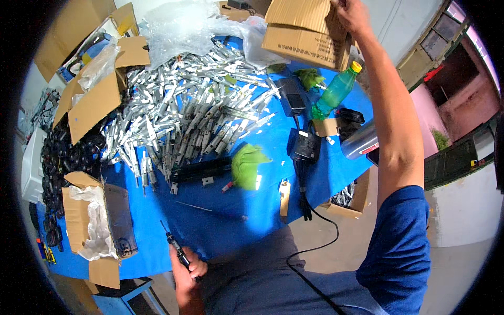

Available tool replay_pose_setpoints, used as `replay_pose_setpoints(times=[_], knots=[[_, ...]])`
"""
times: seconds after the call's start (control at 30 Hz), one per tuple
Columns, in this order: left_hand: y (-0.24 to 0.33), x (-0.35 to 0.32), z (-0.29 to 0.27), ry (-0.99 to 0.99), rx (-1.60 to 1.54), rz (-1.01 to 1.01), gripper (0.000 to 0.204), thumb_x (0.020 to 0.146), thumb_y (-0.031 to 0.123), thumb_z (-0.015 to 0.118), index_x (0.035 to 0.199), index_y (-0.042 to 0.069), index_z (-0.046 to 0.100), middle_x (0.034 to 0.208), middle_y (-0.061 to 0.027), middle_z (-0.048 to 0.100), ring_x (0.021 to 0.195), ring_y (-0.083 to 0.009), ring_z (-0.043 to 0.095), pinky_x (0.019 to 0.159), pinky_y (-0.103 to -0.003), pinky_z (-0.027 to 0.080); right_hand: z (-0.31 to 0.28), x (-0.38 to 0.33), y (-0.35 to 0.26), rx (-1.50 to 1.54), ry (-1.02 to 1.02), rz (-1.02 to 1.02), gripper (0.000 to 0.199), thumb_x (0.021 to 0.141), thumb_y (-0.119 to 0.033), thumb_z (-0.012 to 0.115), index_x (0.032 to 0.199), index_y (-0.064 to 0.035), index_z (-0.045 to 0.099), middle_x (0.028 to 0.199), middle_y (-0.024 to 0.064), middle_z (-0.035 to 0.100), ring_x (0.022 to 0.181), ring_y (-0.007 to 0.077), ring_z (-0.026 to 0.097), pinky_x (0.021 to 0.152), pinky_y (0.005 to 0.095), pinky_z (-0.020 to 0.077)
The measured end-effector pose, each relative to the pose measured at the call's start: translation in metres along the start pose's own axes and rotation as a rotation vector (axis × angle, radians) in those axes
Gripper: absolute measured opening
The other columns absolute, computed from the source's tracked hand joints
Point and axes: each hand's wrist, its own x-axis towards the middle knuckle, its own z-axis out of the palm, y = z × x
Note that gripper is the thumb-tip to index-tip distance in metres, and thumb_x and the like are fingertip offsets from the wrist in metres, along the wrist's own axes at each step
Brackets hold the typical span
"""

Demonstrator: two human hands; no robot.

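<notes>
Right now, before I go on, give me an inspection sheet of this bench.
Surface: blue table, mostly covered, bare toward the near edge.
Job's things: cardboard box raised at the far side; black screwdriver at the near edge.
Clutter: pile of silvery metal parts, green bottle, green cloth, open cartons, plastic wrap.
Hands: right hand grips the box's flap; left hand has its fingers closed around the screwdriver.
Cables: black cable runs from the black power adapter off the table toward the lap.
Surroundings: concrete floor, pink wall.
</notes>
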Motion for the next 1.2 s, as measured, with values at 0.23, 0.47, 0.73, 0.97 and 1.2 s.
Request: replay_pose_setpoints(times=[0.23,0.47,0.73,0.97,1.2], knots=[[0.001,0.004,-0.005,-0.119,0.089,0.045,0.056,0.091,0.06,0.021,0.064,0.016,0.043,0.044,0.0012,0.035,0.03,-0.011,0.026,0.034,-0.028,0.021,-0.028,0.037,-0.005,-0.057,0.23,-0.072,0.023,0.083,-0.024,0.055,0.089,-0.0014,0.056,0.085,0.023,0.059,0.083,0.0399,0.055,0.073,0.0453,0.0437],[0.002,0.002,-0.005,-0.069,0.015,0.033,0.054,0.09,0.06,0.027,0.063,0.015,0.042,0.044,0.0014,0.035,0.03,-0.0107,0.026,0.034,-0.027,0.022,-0.001,0.003,-0.045,-0.226,0.108,0.03,0.028,0.085,-0.024,0.052,0.102,-0.0017,0.055,0.095,0.0227,0.059,0.095,0.0384,0.054,0.081,0.0428,0.0425],[0.007,0.001,0.014,0.073,0.044,0.053,0.051,0.09,0.057,0.033,0.062,0.016,0.04,0.044,0.0016,0.033,0.032,-0.0105,0.027,0.036,-0.027,0.024,0.077,-0.089,-0.019,-0.201,0.023,-0.101,0.018,0.078,-0.018,0.057,0.084,-0.0014,0.055,0.083,0.0187,0.059,0.083,0.0378,0.054,0.07,0.0467,0.046],[0.032,0.013,0.028,0.041,0.062,0.226,0.048,0.091,0.054,0.035,0.061,0.018,0.046,0.041,0.0025,0.035,0.028,-0.0102,0.029,0.031,-0.026,0.025,0.028,-0.063,-0.036,-0.307,-0.448,0.106,0.037,0.081,-0.037,0.053,0.098,-0.0046,0.062,0.092,0.0211,0.063,0.086,0.0364,0.061,0.076,0.0443,0.0484],[0.036,0.043,0.018,-0.072,-0.096,0.236,0.05,0.092,0.053,0.032,0.062,0.014,0.042,0.041,0.0028,0.033,0.028,-0.0099,0.026,0.031,-0.026,0.022,0.027,-0.074,-0.077,-0.038,0.162,-0.126,0.025,0.083,-0.028,0.053,0.092,-0.006,0.062,0.085,0.0165,0.063,0.08,0.0373,0.059,0.072,0.0457,0.0468]])
